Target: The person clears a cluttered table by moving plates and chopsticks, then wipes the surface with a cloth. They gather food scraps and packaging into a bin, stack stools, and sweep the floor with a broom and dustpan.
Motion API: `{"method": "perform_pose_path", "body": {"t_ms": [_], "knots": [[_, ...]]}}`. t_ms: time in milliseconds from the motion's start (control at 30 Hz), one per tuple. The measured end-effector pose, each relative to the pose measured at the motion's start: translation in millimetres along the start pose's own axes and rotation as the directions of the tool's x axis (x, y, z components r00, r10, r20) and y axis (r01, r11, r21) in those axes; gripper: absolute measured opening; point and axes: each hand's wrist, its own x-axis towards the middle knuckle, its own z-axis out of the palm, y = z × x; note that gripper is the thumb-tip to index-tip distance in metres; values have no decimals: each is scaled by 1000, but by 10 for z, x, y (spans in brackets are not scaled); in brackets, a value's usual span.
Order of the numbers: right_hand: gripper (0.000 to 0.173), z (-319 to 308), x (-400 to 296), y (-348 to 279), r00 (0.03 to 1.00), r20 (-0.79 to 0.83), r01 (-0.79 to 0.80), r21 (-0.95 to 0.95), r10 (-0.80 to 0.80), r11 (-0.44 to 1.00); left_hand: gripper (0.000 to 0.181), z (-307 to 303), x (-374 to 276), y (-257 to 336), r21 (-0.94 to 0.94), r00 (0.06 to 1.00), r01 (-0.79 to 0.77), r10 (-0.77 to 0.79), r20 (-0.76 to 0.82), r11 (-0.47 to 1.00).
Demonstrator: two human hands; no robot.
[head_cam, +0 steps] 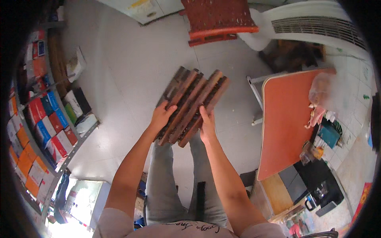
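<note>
Both hands grip a brown slatted piece (187,107), made of several parallel bars with dark grooves between them; it looks like wood. It is held out in front of my body, tilted so that the bars run from lower left to upper right. My left hand (162,116) grips its left side, with the thumb lying on top. At the right side, my right hand (207,122) holds the edge with the thumb on the upper face. The fingers underneath are mostly hidden.
Metal shelving (74,148) with stacked boxes runs along the left. An orange-topped table (285,119) stands at the right, cluttered along its far side. A red plastic chair (220,17) and a white fan-like appliance (309,20) are ahead. A person (61,208) appears at lower left.
</note>
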Motion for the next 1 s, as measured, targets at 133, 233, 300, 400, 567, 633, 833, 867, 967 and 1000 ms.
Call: {"method": "perform_pose_path", "body": {"t_ms": [133, 233, 300, 400, 567, 633, 833, 867, 967, 1000], "knots": [[61, -118, 178, -519, 987, -136, -79, 38, 83, 996, 57, 10, 445, 801, 50, 978, 13, -23, 208, 999], [64, -106, 496, -871, 979, -185, -75, 65, 86, 995, 58, 102, 1072, 1188, 88, 961, -104, 77, 266, 991], [69, -153, 795, -1013, 988, -149, -20, 118, 38, 993, 50, 155, 1518, 1465, 217, 929, -190, 104, 354, 958], [58, -157, 1184, -1183, 983, -175, -12, 189, 46, 982, 46, 312, 2049, 1823, 395, 937, -216, 76, 341, 893], [56, -252, 1694, -1311, 950, -312, 97, 263, -10, 960, 41, 466, 2536, 2785, 772, 535, -616, 803, 262, 158], [64, -166, 1772, -1350, 940, -342, 99, 274, 1, 957, 43, 203, 3142, 2923, 893, 439, -431, 895, 77, 134], [73, -69, 1881, -1136, 920, -393, 188, 413, -12, 891, 61, -186, 4063, 2998, 852, 800, -252, 594, -83, 459], [70, -97, 1896, -1110, 913, -405, 227, 423, -41, 877, 64, -84, 4021, 2961, 847, 814, -231, 572, -102, 479], [64, -65, 1851, -1201, 918, -396, 165, 437, 25, 884, 61, -43, 3963, 2780, 931, 728, -151, 675, -123, 334], [63, -84, 1853, -1178, 917, -398, 181, 433, 8, 883, 60, -47, 3965, 2814, 937, 730, -123, 669, -137, 326]]}}
